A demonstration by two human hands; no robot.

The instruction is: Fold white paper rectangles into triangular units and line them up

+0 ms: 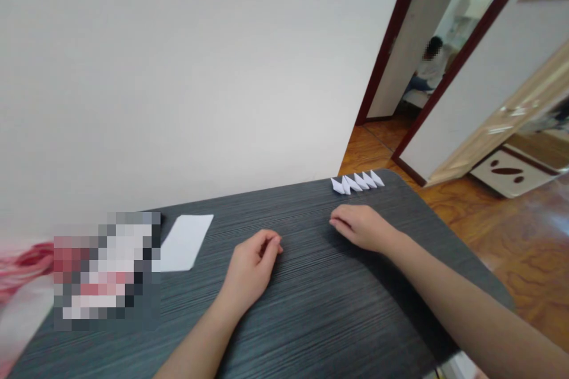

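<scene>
The dark grey wood-grain tabletop (pixel 306 213) fills the lower part of the view, and both forearms come in over its near side. The left hand (pixel 253 266) and the right hand (pixel 364 228) rest on it well apart, each loosely curled with the fingers turned in, and neither holds anything that shows. Beyond the right hand and just short of the far edge stands a tight row of small folded white paper pieces (pixel 358 182), about six, though their overlap makes an exact count hard. Ahead and to the left of the left hand lies a white paper sheet (pixel 184 243), its left end running behind a pixelated patch (pixel 106 269) that hides whatever lies there. Red-and-white material (pixel 26 263) is cut off by the left frame edge. The table's rounded corner sits ahead and right of the right hand, with an orange wood-look floor (pixel 511 254) beyond it. A white wall (pixel 178 71) rises ahead, and past a dark red door frame (pixel 393 47) a seated person (pixel 427 68) is visible in another room
</scene>
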